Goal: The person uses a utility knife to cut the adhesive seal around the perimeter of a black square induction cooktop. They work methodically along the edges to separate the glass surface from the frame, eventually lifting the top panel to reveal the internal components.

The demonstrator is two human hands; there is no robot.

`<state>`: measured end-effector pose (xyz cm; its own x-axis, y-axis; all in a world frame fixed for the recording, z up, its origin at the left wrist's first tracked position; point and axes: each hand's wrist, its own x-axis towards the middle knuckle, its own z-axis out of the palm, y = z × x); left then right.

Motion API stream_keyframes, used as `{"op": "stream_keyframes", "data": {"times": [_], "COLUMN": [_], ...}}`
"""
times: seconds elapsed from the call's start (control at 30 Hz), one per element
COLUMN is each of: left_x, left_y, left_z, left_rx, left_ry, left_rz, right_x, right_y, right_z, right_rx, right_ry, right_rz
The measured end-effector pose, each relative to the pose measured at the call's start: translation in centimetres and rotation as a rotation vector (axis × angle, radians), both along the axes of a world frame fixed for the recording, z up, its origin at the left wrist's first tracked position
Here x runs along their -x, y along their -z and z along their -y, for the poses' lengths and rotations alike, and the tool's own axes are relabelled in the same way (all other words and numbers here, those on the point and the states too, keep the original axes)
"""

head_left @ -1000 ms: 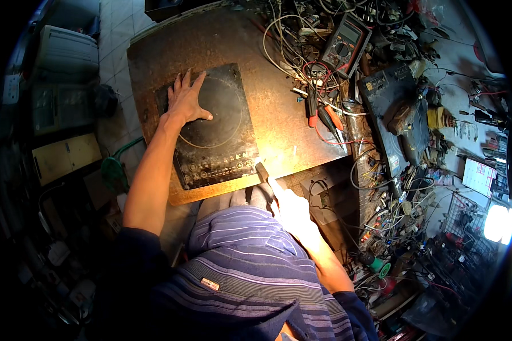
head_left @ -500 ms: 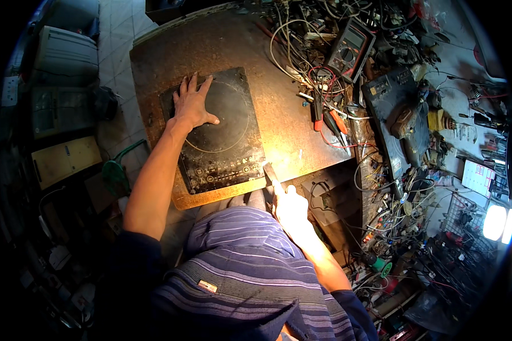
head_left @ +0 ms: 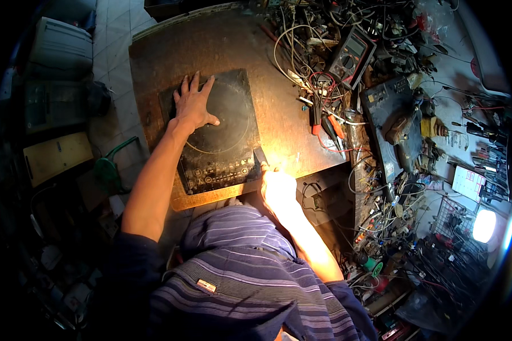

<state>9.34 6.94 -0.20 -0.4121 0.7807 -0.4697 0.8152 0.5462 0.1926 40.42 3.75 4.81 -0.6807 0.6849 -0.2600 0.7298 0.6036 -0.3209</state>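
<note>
Left hand flat, fingers spread, pressing the black cooktop mid-frame. Right hand grips a tool at its lower-right corner; overexposed glare there could let the tip slip and gouge the glass

Purple-and-grey horizontally striped shirt, lower centre of frame; small rectangular label at its lower left; dark short sleeves; bare forearms; left hand, right hand ungloved.

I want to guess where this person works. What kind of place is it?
Probably an electronics repair bench. A multimeter lies among tangled wires and pliers, and the left hand rests flat on an induction cooktop on the worn table, the right hand at its corner.
</note>
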Motion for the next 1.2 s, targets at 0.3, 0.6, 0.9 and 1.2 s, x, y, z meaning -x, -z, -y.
{"op": "stream_keyframes", "data": {"times": [0.3,0.6,0.9,1.2], "left_x": [0.2,-0.1,0.2,0.2], "left_y": [0.2,-0.1,-0.1,0.2], "left_z": [-0.1,-0.1,0.0,0.1], "left_rx": [0.002,0.001,-0.013,-0.022], "left_ry": [0.007,-0.008,-0.005,-0.003], "left_rz": [0.011,0.041,0.018,0.013], "right_x": [0.0,2.9,5.1,-2.3], "right_y": [1.4,1.6,0.4,0.6], "right_z": [1.0,-1.1,-4.4,1.3], "right_rx": [-0.033,-0.062,0.053,0.146], "right_ry": [0.059,0.068,0.041,0.076], "right_rz": [0.046,-0.005,0.055,0.214]}}
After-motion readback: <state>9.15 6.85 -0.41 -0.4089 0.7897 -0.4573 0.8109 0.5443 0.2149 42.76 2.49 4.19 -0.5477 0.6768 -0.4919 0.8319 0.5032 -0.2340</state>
